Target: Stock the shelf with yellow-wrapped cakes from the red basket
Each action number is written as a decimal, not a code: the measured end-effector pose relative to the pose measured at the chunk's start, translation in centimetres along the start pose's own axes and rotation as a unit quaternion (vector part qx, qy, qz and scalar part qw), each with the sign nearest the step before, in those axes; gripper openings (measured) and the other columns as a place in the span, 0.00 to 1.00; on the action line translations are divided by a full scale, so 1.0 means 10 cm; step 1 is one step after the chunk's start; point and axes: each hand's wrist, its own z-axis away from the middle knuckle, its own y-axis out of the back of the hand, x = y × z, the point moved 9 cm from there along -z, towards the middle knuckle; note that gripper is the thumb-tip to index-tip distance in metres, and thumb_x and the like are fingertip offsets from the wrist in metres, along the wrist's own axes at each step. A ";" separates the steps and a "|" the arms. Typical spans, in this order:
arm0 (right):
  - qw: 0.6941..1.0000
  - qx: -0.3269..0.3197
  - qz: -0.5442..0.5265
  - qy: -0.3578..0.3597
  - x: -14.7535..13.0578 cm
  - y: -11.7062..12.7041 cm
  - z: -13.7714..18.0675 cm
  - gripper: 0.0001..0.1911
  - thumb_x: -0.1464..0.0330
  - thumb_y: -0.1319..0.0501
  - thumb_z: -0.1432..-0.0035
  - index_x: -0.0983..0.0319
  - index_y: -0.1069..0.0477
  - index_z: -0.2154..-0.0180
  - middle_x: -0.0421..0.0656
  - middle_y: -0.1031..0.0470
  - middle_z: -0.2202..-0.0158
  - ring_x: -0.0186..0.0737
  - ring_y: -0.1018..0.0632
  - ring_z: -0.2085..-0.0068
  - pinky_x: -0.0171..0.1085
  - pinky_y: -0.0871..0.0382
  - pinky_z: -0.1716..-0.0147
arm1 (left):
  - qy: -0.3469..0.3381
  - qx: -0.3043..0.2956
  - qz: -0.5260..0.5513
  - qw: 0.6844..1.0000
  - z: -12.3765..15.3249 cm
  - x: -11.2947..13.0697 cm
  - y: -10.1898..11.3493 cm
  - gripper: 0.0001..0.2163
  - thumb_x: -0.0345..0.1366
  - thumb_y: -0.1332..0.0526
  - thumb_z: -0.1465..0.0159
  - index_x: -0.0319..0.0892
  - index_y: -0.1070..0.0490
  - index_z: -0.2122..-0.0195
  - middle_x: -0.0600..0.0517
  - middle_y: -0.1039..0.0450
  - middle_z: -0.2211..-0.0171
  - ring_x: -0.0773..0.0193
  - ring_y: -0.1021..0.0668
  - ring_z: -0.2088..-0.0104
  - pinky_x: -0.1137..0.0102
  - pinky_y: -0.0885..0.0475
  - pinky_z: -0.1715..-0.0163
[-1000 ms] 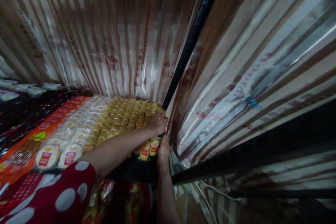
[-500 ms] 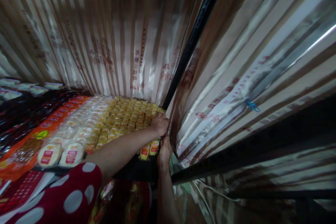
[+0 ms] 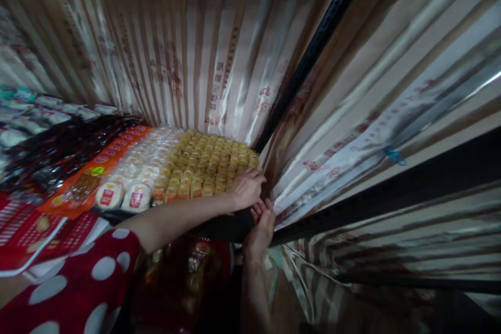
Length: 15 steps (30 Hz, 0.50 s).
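My left hand (image 3: 249, 188) reaches across the front right corner of the packed snack display, fingers bent at the lower edge of the printed plastic sheet (image 3: 270, 167). Just below it is my right hand (image 3: 261, 227), palm turned up and fingers curled close to the left fingertips. Both hands are closed, but what sits between their fingers is too dark and small to make out. Rows of yellow-wrapped small cakes (image 3: 211, 162) lie beside my left hand. A black post (image 3: 309, 62) slants up behind the hands, along the sheet.
Round white packaged cakes (image 3: 136, 197), an orange snack pack (image 3: 80, 188) and dark glossy packets (image 3: 66, 146) fill the display leftward. A black rail (image 3: 376, 198) runs to the right. A blue clip or tie (image 3: 395, 155) hangs on the striped sheeting. Red packages (image 3: 183, 282) stand below the display.
My view has shifted, so the display sits further right and higher. My hands have drawn slightly apart at the sheet's edge, and the right hand's fingers show more.
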 end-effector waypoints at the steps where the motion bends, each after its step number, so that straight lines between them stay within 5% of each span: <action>1: 1.000 0.003 -0.003 0.002 -0.03 0.02 0.15 0.28 0.54 0.51 0.42 0.64 0.40 0.46 0.49 0.29 0.53 0.40 0.26 0.55 0.41 0.34 0.55 | -0.002 0.031 0.051 0.998 0.20 0.05 0.08 0.12 0.24 0.50 0.40 0.38 0.29 0.61 0.48 0.29 0.61 0.61 0.31 0.57 0.68 0.35 0.53; 5: 0.998 -0.022 0.029 -0.046 0.22 0.00 0.76 0.26 0.54 0.48 0.43 0.64 0.38 0.48 0.49 0.29 0.54 0.41 0.26 0.55 0.40 0.33 0.56 | 0.055 0.111 0.186 0.975 1.24 0.04 0.23 0.13 0.24 0.52 0.40 0.40 0.30 0.64 0.50 0.28 0.66 0.64 0.29 0.62 0.68 0.33 0.57; 8: 0.982 -0.120 0.123 -0.082 0.74 -0.14 1.19 0.27 0.53 0.51 0.43 0.63 0.35 0.49 0.50 0.28 0.53 0.43 0.28 0.52 0.40 0.35 0.54 | 0.200 0.118 0.184 0.955 2.11 -0.28 0.13 0.11 0.26 0.51 0.41 0.41 0.29 0.66 0.49 0.28 0.63 0.63 0.29 0.59 0.67 0.33 0.56; 11: 0.915 -0.281 0.217 -0.190 1.48 -0.34 1.72 0.24 0.52 0.49 0.46 0.60 0.29 0.56 0.48 0.27 0.54 0.44 0.29 0.50 0.41 0.37 0.51 | 0.351 -0.006 0.123 0.928 2.89 -0.70 -0.20 0.14 0.23 0.51 0.43 0.41 0.29 0.63 0.48 0.29 0.61 0.62 0.28 0.57 0.68 0.34 0.54; 15: 0.873 -0.360 0.225 -0.242 2.00 -0.47 2.23 0.17 0.56 0.40 0.52 0.58 0.25 0.64 0.46 0.23 0.61 0.47 0.27 0.54 0.43 0.36 0.52 | 0.437 -0.267 0.012 0.859 3.64 -1.11 -0.61 0.20 0.24 0.47 0.43 0.40 0.33 0.50 0.45 0.32 0.50 0.60 0.30 0.49 0.69 0.36 0.50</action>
